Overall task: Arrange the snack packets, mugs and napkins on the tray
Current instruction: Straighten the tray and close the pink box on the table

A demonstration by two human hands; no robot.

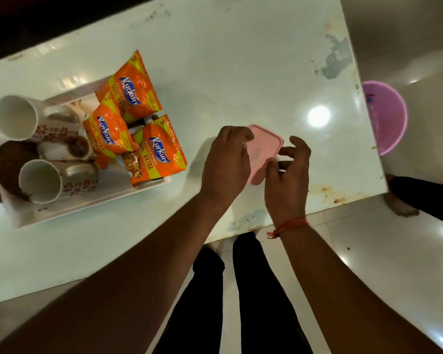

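Note:
A white tray [100, 201] lies at the left of the table. Three orange snack packets [132, 94] [108, 135] [159, 154] lean in its right half. Several white floral mugs lie on their sides in its left half, one at the top [23, 117] and one lower down [46, 181], with a brown-stained one between them. To the right of the tray, both hands hold a pink square lidded box [265, 146] above the table. My left hand [226, 162] grips its left side and my right hand [288, 175] pinches its right edge. No napkins are visible.
The pale glossy table [241, 60] has stains near its right and front edges. A purple plastic tub [388, 116] stands on the floor past the right edge. Another person's foot and dark trouser leg [407, 198] are at the right. My own legs are below the table edge.

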